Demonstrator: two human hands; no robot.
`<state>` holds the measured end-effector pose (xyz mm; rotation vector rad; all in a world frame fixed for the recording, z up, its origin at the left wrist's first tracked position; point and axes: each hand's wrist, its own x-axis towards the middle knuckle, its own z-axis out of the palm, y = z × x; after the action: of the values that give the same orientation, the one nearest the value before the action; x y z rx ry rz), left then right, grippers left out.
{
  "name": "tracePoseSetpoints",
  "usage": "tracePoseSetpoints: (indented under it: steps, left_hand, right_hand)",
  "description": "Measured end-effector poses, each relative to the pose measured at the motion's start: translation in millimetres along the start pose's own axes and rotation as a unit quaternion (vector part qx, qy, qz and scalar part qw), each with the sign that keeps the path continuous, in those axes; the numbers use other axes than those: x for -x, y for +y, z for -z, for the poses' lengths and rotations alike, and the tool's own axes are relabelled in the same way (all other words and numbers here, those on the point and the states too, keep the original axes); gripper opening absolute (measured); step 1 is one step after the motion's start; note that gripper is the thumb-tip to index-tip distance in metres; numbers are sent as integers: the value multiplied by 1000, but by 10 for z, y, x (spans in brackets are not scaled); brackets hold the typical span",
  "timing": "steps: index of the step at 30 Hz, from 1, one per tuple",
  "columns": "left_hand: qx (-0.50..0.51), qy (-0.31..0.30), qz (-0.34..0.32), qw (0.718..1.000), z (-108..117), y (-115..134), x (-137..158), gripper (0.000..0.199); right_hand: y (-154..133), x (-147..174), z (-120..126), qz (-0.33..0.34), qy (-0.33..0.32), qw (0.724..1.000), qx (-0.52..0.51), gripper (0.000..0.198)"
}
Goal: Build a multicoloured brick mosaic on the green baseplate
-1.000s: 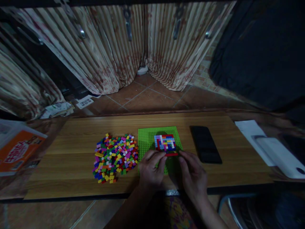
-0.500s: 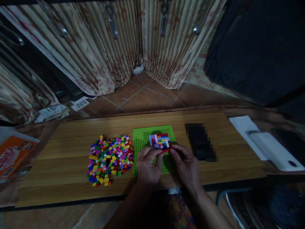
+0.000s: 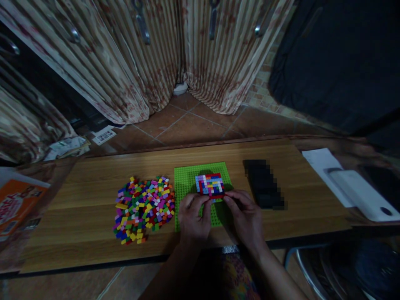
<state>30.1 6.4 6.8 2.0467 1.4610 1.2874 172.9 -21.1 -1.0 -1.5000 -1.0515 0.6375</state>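
Note:
A green studded baseplate (image 3: 186, 177) lies on the table. On it sits a block of mixed-colour toy bricks (image 3: 211, 182), with white, blue, red and yellow pieces on top. Along its near edge runs a long red brick (image 3: 218, 197). My left hand (image 3: 194, 217) pinches the red brick's left end between thumb and fingers. The right end is pinched by my right hand (image 3: 245, 212). Whether the red brick is pressed down fully is too small to tell. Left of the baseplate, a heap of loose coloured bricks (image 3: 145, 208) is spread out.
A dark, pixelated object (image 3: 264, 185) lies right of the baseplate. Farther right are a white sheet (image 3: 325, 166) and a white device (image 3: 365, 196). An orange package (image 3: 18, 204) is at the left. Beyond the wooden table (image 3: 90, 200) hang striped curtains (image 3: 156, 62).
The red brick was tilted near the block's front edge; now it lies level along that edge. Both hands still grip its ends and have shifted only slightly.

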Motion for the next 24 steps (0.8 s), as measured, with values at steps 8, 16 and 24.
tracePoseSetpoints:
  steps: [8,16,24]
  left_hand:
    - [-14,27,-45,999,0,-11,25,17]
    - [-62,2,-121,991,11,-3,76,26]
    - [-76,-14,-141,987,8,-33,93,30]
  right_hand:
    - [2,-13,0,-3,-1,1000,-7,14]
    - [17,-11,-6,-5,2,1000,-17,12]
    - [-27,-15,10,-35,-3,999,-13,14]
